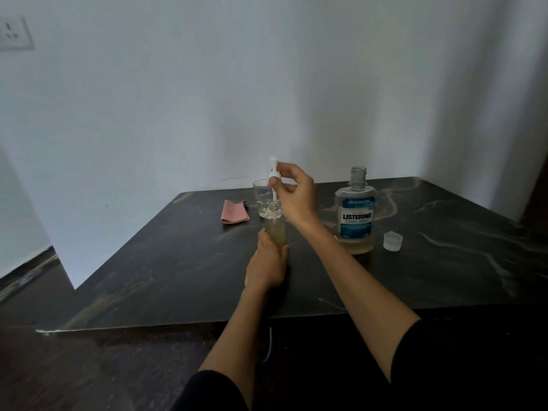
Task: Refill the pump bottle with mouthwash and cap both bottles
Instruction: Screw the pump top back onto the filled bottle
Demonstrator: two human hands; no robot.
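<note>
Your left hand is wrapped around the lower body of the pump bottle, which stands upright on the table, mouth up, long axis vertical. Just above it, your right hand pinches the pump head between thumb and fingers, its tube pointing straight down into the neck. You appear to be capping this bottle: next, lower the pump and screw it tight. Right of the pump bottle stands the open mouthwash bottle, its cap just beside it.
</note>
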